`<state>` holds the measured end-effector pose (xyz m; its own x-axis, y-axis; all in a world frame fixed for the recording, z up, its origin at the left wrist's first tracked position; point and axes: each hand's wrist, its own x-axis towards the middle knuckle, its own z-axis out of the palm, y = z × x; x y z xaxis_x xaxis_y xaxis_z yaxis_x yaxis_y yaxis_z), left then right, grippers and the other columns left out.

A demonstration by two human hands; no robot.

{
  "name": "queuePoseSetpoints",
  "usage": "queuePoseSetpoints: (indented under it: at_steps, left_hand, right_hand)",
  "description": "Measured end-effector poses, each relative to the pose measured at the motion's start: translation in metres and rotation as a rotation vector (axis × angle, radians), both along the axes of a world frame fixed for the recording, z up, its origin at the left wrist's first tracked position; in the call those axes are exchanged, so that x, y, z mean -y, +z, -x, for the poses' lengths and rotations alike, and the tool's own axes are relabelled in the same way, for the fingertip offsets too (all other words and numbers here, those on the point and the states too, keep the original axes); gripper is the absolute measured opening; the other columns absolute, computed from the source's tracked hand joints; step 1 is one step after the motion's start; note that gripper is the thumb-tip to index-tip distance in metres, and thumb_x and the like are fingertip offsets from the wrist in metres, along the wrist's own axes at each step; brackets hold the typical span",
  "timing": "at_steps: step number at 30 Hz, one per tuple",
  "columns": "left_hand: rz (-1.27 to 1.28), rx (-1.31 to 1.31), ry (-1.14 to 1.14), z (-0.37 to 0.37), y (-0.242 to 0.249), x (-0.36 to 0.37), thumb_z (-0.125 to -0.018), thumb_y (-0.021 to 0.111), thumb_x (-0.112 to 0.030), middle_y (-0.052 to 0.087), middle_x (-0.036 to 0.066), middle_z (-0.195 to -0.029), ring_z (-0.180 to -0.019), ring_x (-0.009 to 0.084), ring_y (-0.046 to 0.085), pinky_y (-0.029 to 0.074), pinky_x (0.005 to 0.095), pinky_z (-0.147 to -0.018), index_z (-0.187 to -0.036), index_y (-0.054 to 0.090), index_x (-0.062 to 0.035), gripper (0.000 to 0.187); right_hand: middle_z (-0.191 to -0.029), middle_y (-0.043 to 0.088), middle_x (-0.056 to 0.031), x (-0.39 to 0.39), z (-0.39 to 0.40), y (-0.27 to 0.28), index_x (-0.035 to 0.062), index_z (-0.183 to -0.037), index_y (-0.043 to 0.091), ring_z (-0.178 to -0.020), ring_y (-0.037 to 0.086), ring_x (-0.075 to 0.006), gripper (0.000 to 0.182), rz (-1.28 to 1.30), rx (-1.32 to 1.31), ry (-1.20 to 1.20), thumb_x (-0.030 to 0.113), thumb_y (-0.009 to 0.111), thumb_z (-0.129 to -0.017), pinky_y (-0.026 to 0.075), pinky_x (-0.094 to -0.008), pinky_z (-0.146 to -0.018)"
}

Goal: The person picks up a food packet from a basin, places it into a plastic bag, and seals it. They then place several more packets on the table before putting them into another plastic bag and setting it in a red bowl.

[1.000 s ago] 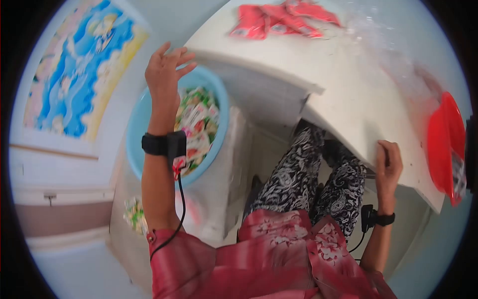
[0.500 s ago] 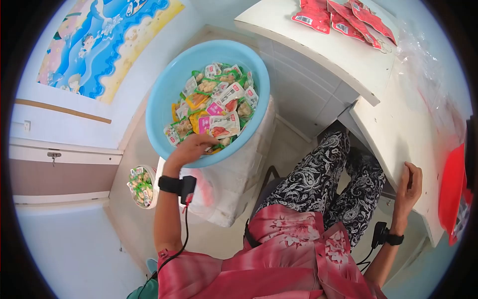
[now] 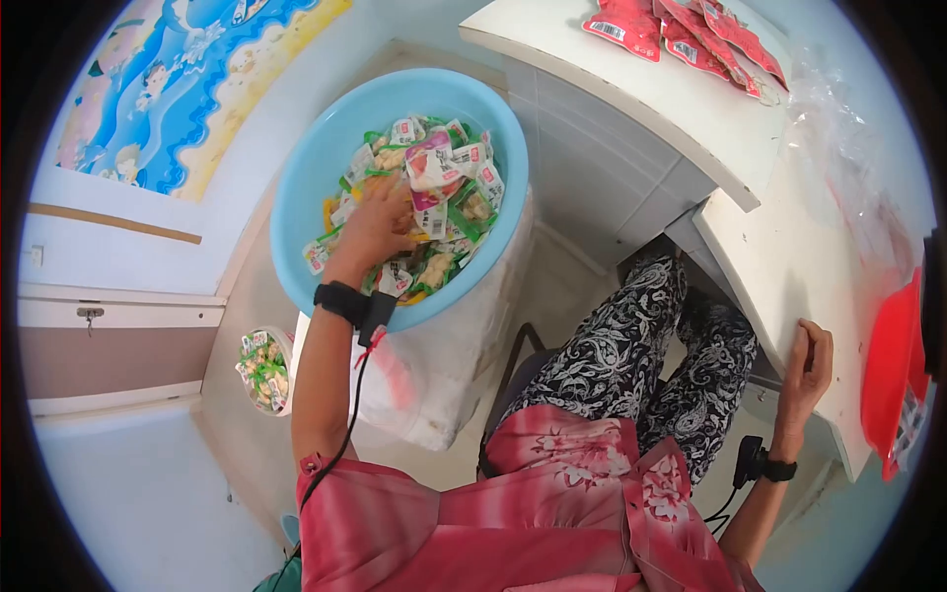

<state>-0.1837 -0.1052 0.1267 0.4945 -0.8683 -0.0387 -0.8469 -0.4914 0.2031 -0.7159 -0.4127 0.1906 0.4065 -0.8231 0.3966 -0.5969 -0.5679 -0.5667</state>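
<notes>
My left hand (image 3: 380, 222) reaches into a light blue basin (image 3: 298, 252) piled with small snack packets (image 3: 434, 266) in clear, green, yellow and pink wrapping. Its fingers lie spread among the packets, thumb apart; some fingertips are partly hidden. Just beyond them, a white packet with a purple edge (image 3: 431, 163) leans on the pile. At the edge of the white desk (image 3: 760, 261), my right hand (image 3: 809, 367) rests with loosely bent fingers and holds nothing.
Red packets (image 3: 681, 35) lie on the desk's upper section. Clear plastic bags (image 3: 838, 128) and a red basin (image 3: 893, 365) are at the right. A small tub of packets (image 3: 264, 373) stands on the floor, left of the plastic-covered support (image 3: 424, 395).
My left hand has moved from the basin's near rim deeper into the pile, shifting packets away and to the right. My right hand stays at the desk edge.
</notes>
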Motion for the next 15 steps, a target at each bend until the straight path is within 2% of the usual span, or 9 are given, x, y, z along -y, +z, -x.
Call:
queuePoseSetpoints:
  at_steps: [3,6,9,12,15]
  left_hand:
    - [-0.042,0.000,0.082,-0.022,0.000,0.006,-0.068,0.087,-0.025,0.044,0.010,-0.157,-0.141,0.0343,0.042,0.043,0.0447,-0.112,-0.146,0.053,-0.0136,0.086]
    - [0.068,0.033,0.054,-0.037,-0.011,-0.004,-0.074,0.085,-0.029,0.052,0.010,-0.150,-0.136,0.0352,0.048,0.046,0.0456,-0.108,-0.146,0.052,-0.0118,0.081]
    - [0.155,0.149,0.249,-0.048,-0.018,-0.017,-0.081,0.080,-0.029,0.059,0.014,-0.139,-0.127,0.0360,0.056,0.048,0.0461,-0.102,-0.142,0.055,-0.0071,0.069]
    - [0.329,0.023,0.368,-0.074,-0.031,-0.050,-0.087,0.074,-0.028,0.063,0.017,-0.131,-0.120,0.0362,0.060,0.049,0.0461,-0.098,-0.138,0.059,-0.0051,0.058]
    - [0.296,-0.012,0.431,-0.073,-0.026,-0.072,-0.085,0.076,-0.026,0.063,0.018,-0.131,-0.122,0.0349,0.059,0.049,0.0448,-0.100,-0.134,0.061,-0.0039,0.055]
  right_hand:
    - [-0.090,0.053,0.0000,0.000,0.000,0.000,-0.0001,-0.106,0.065,-0.077,0.045,-0.0087,0.011,0.015,-0.011,0.001,0.000,0.057,-0.100,0.037,-0.0222,-0.067]
    - [-0.090,0.053,0.0001,0.000,-0.002,0.000,0.0000,-0.106,0.066,-0.077,0.045,-0.0085,0.011,0.014,0.002,0.004,0.000,0.057,-0.100,0.036,-0.0223,-0.067]
    - [-0.090,0.054,0.0002,0.000,-0.003,-0.001,0.0002,-0.107,0.066,-0.076,0.044,-0.0081,0.012,0.035,0.017,0.008,0.000,0.057,-0.100,0.035,-0.0224,-0.066]
    - [-0.089,0.054,0.0001,-0.001,-0.002,0.001,0.0002,-0.107,0.067,-0.075,0.044,-0.0076,0.012,0.038,-0.018,-0.010,0.001,0.058,-0.100,0.035,-0.0226,-0.065]
    - [-0.089,0.055,-0.0001,-0.001,-0.003,0.001,0.0002,-0.107,0.067,-0.073,0.043,-0.0074,0.012,0.037,-0.040,-0.022,0.001,0.058,-0.100,0.035,-0.0229,-0.064]
